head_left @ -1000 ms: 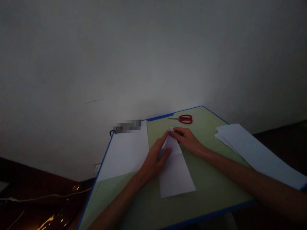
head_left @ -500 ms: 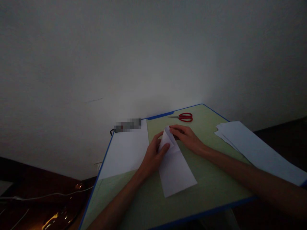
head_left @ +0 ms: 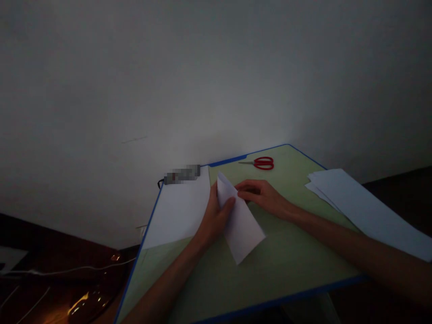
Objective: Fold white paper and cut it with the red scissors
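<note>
A folded sheet of white paper [head_left: 242, 227] is held tilted over the green table, its far end narrowed to a point. My left hand [head_left: 218, 209] grips it from the left, thumb across the front and fingers behind. On the paper's right edge, my right hand [head_left: 258, 194] has its thumb and index finger pinched together; its other fingers curl behind. Part of the far end is hidden behind the left thumb.
Red-handled scissors [head_left: 263, 163] lie near the table's back edge. A white sheet [head_left: 177, 216] covers the left side, with a blurred dark object [head_left: 182, 174] above it. Stacked white paper [head_left: 364, 207] overhangs the right edge of the green table [head_left: 290, 265]. A wall stands behind.
The folded flap at the paper's tip now lies flat against it, and the paper has turned and lifted a little. My right hand has slid down along its right edge.
</note>
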{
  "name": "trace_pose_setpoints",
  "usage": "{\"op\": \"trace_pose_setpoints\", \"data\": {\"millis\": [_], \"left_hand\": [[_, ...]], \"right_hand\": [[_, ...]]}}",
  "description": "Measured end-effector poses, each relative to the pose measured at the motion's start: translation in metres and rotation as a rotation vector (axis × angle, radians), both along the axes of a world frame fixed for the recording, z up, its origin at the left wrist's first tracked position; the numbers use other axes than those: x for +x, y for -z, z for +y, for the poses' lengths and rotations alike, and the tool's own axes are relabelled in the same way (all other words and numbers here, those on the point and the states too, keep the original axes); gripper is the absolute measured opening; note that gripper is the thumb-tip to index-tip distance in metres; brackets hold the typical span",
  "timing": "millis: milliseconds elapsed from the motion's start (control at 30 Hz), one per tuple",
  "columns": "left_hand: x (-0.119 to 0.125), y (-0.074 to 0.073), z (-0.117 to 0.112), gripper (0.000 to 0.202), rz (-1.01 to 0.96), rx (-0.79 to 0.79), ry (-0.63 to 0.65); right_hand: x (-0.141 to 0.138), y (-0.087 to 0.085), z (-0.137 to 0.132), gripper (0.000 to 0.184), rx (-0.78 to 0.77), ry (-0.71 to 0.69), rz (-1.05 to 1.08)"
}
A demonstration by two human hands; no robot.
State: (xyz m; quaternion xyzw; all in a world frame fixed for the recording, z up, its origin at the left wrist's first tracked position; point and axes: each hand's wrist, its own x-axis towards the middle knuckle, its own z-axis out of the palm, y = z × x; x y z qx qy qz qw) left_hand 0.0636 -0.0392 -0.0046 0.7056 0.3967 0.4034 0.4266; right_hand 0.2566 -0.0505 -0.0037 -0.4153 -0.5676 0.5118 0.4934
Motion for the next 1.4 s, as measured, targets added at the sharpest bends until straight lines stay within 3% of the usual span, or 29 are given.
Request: {"op": "trace_pose_setpoints", "data": {"millis": [133,267,467,733,1067,1233,1400], "left_hand": [[0.003,-0.002,-0.006,0.071,0.035,0.056,0.027],[0.006,-0.005,-0.01,0.078,0.026,0.016,0.069],[0.004,-0.005,-0.001,0.049,-0.086,-0.037,0.061],[0.002,0.002,0.0,0.065,-0.139,-0.108,0.123],[0.003,0.004,0.002,0.067,-0.125,-0.077,0.026],[0.002,0.001,0.002,0.057,-0.044,0.02,-0.043],[0.002,0.002,0.003,0.056,-0.05,0.012,-0.071]], "right_hand": [[-0.001,-0.002,0.0,0.03,0.031,0.021,-0.039],[0.0,0.0,0.002,0.033,0.048,0.046,-0.053],[0.001,-0.001,0.001,0.03,0.043,0.001,-0.04],[0.002,-0.005,-0.002,0.025,0.062,0.015,-0.053],[0.003,-0.004,-0.002,0.032,0.009,-0.025,-0.03],[0.005,-0.007,-0.004,0.024,0.041,-0.03,-0.013],[0.004,-0.007,-0.005,0.018,0.019,-0.033,0.008]]}}
